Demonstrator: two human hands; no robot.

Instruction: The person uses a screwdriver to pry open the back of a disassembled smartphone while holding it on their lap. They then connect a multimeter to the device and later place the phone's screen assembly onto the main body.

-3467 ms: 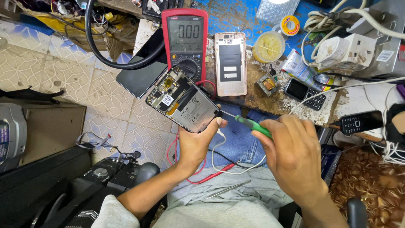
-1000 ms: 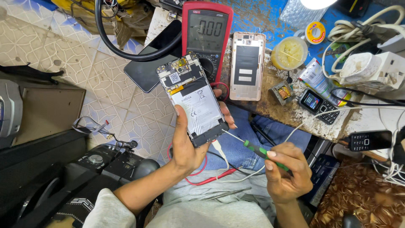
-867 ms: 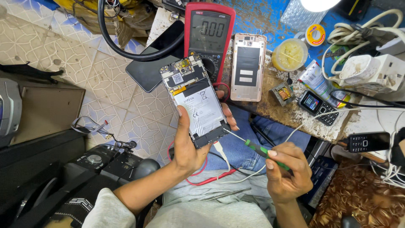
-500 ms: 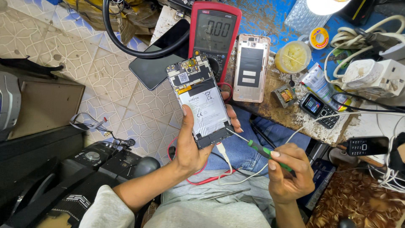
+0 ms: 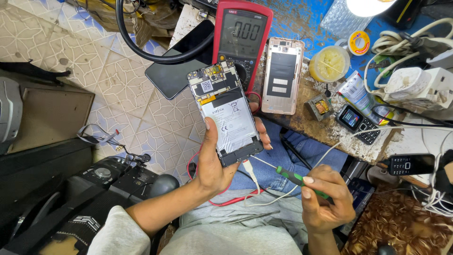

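Left hand [image 5: 212,167] grips an opened smartphone [image 5: 225,113] by its long edges, raised over the lap | right hand [image 5: 325,200] pinches a green-handled screwdriver [image 5: 288,175] below it | phone looks light, rigid, fragile: exposed battery and circuit board, best held by the frame.

We see an opened phone [image 5: 225,113] with glossy foil-wrapped battery and bare circuit board, a screwdriver [image 5: 296,178] with green plastic handle and thin metal shaft, a red rubbery multimeter [image 5: 241,40], and a rough, chipped blue-painted wooden bench [image 5: 302,19]
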